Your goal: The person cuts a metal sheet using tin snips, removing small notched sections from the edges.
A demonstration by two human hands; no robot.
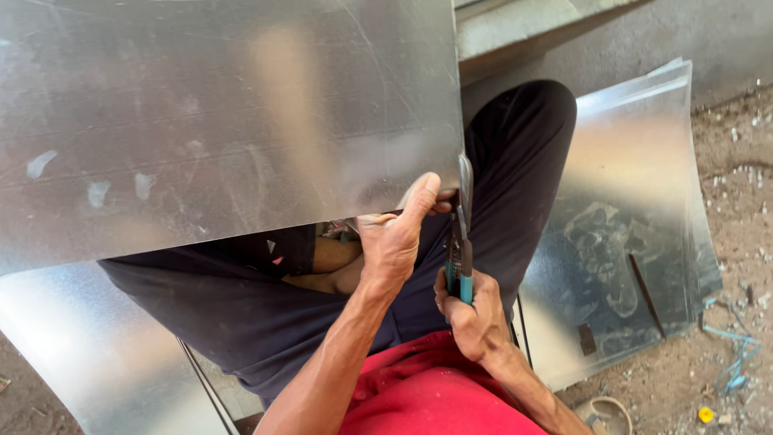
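1. Metal sheet (225, 121): one large, dull-silver galvanised sheet lies across the seated person's lap and fills the upper left of the view, with its near right corner just above the knees so both hands can reach the edge.
2. The left hand (394, 238) pinches that corner, thumb pressed flat on top and the other fingers curled underneath, so its fingers are narrow and holding the sheet; this grip looks meant to keep the edge steady against the tool.
3. The right hand (475, 314) is wrapped tight around the teal-handled snips (461, 242), one pair, held upright with the blades up at the sheet's right edge. The jaws seem to sit on the edge itself, though the thumb hides the exact contact.
4. The dark trousers (515, 193) serve as the rest under the sheet, one knee raised to the right of the snips.
5. More sheets lie on the ground: a stack of curved sheets (636, 234) to the right, at least three by their offset edges, and one further sheet (97, 354) under the legs at the lower left.
6. A small yellow cap (705, 415) and blue strapping scraps (737, 354) lie on the dirt floor (741, 201), well apart from the hands.
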